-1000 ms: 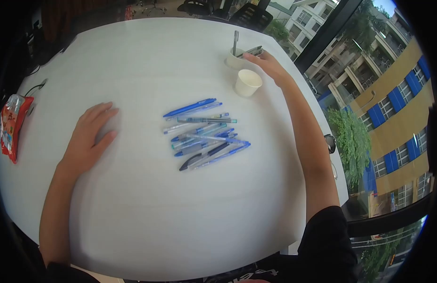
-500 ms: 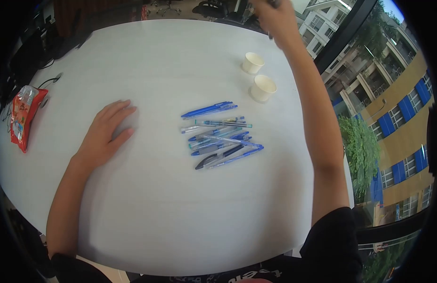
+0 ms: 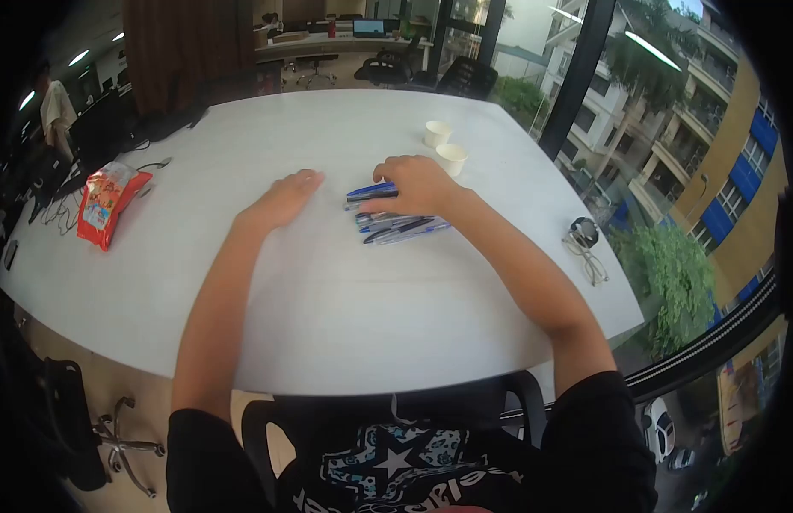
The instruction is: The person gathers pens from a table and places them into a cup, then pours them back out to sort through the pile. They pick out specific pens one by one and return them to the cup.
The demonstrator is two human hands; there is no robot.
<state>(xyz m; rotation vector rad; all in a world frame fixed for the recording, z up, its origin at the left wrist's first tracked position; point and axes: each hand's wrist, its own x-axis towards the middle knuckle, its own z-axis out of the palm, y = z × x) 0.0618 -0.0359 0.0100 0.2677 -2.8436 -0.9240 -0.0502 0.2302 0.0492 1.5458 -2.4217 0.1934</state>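
Right hand (image 3: 418, 184) is back from the cups: a second ago it was up at the far paper cup (image 3: 437, 133), half a second ago lifted high with something dark in it, and now it's down over the pile of pens (image 3: 396, 227) in the middle of the white table (image 3: 328, 291). From here both that cup and the near paper cup (image 3: 451, 158) look empty, so I'd judge whatever stood in the cup has come to the pile. The hand is knuckles-up, its curled fingers over the blue pen (image 3: 371, 189) at the pile's far edge; I can't tell whether they pinch it or only rest on it. Left hand (image 3: 287, 198) lies flat and spread, just beside the pile, holding nothing. The pens lie side by side, long axes running left to right, right ends angled slightly away from me; which ends are the tips I can't make out.
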